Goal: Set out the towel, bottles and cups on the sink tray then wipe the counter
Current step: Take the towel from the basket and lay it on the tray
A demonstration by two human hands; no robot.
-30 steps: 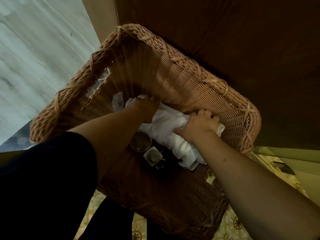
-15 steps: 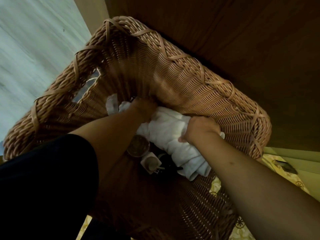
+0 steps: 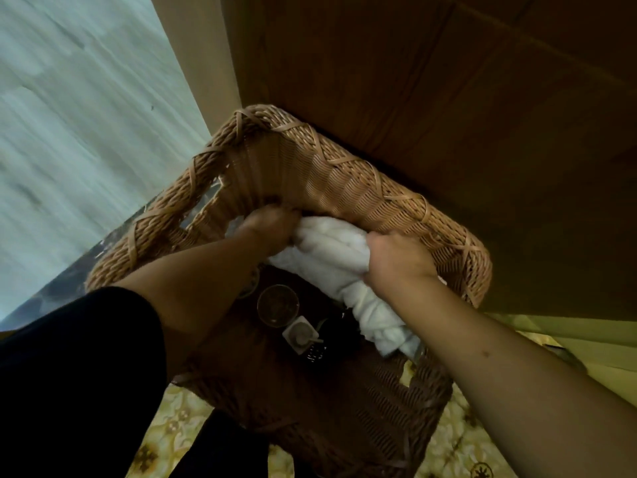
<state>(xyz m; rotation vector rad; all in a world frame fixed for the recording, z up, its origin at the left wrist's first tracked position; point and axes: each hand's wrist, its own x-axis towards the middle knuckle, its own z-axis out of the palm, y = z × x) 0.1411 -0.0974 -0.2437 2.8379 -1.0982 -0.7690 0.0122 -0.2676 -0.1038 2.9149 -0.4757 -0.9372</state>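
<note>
Towel (image 3: 331, 250), white and bunched, is gripped by both hands inside the wicker basket (image 3: 344, 174), against the far wall of it. The left hand (image 3: 269, 225) holds the end at the far corner; its fingers are curled into the cloth, although they are in shadow and I cannot tell exactly how they close. The right hand (image 3: 396, 260) is a closed fist around the middle of the towel, with the fingers pressed together on the fabric. A loose twisted tail of the towel hangs below this fist, toward the near right side of the basket.

Compared with one second ago, the right hand has changed from resting on the towel with visible fingertips to a tight fist, and the bundle now sits higher, close to the rim. The left hand has kept its place at the corner. I judge that the towel is being lifted out, so the first item of the task is on its way.

Under the towel, on the basket floor, stand a round cup (image 3: 277, 305) and a small bottle with a pale cap (image 3: 300, 334), just beside each other, and something dark next to them that I cannot identify. The sink tray is not in view.
</note>
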